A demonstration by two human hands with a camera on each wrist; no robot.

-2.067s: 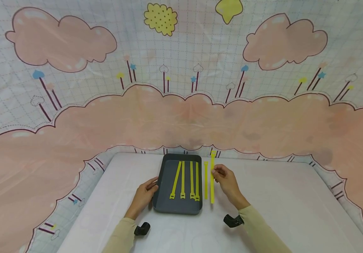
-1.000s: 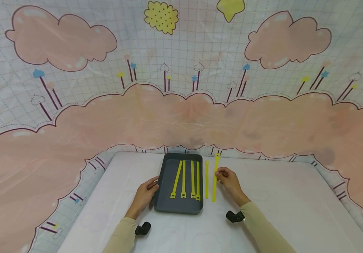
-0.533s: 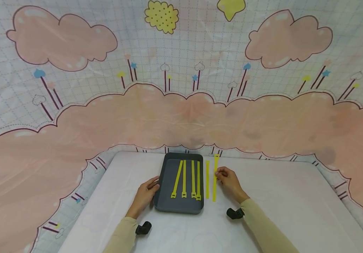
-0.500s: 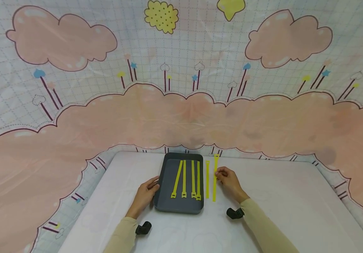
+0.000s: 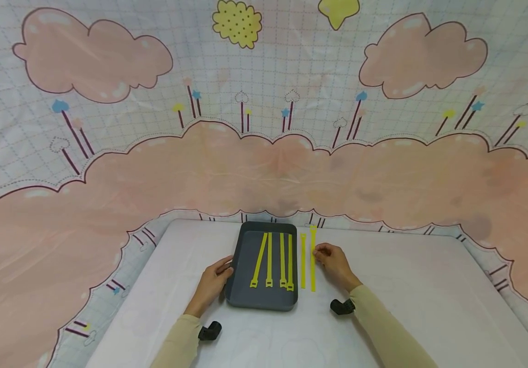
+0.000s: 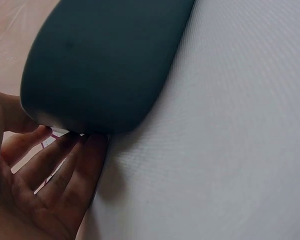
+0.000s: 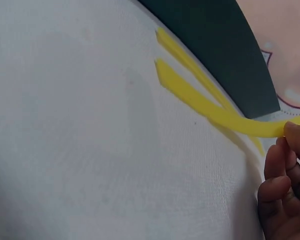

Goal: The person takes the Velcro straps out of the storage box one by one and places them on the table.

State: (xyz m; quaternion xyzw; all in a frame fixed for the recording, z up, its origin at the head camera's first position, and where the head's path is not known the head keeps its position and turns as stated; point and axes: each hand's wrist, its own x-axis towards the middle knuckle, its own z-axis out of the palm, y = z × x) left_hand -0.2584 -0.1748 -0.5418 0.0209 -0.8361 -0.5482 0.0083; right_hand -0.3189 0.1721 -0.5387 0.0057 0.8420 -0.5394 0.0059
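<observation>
In the head view my right hand (image 5: pixel 336 262) pinches a yellow cable strap (image 5: pixel 313 276) between thumb and fingertips near its middle, slotted head pointing away. The right wrist view shows this held strap (image 7: pixel 205 105) bowing down from my fingers towards the table. Another yellow strap (image 5: pixel 303 260) lies parallel to it, just right of the dark grey tray (image 5: pixel 261 301). Several more yellow straps (image 5: pixel 269 255) lie in the tray, their slotted heads towards me. My left hand (image 5: pixel 209 284) rests its fingertips and thumb against the tray's left side, fingers extended along the outer wall (image 6: pixel 100 75).
A white-covered table (image 5: pixel 406 296) carries everything. Behind it hangs a patterned cloth (image 5: pixel 264 174) with pink clouds. A black wrist camera (image 5: pixel 210 331) is on the left wrist and another black camera (image 5: pixel 342 306) on the right.
The held strap has shifted slightly right from the strap beside it, tilted, then straightened to nearly parallel. My left hand stays against the tray, and the head view has drifted slightly.
</observation>
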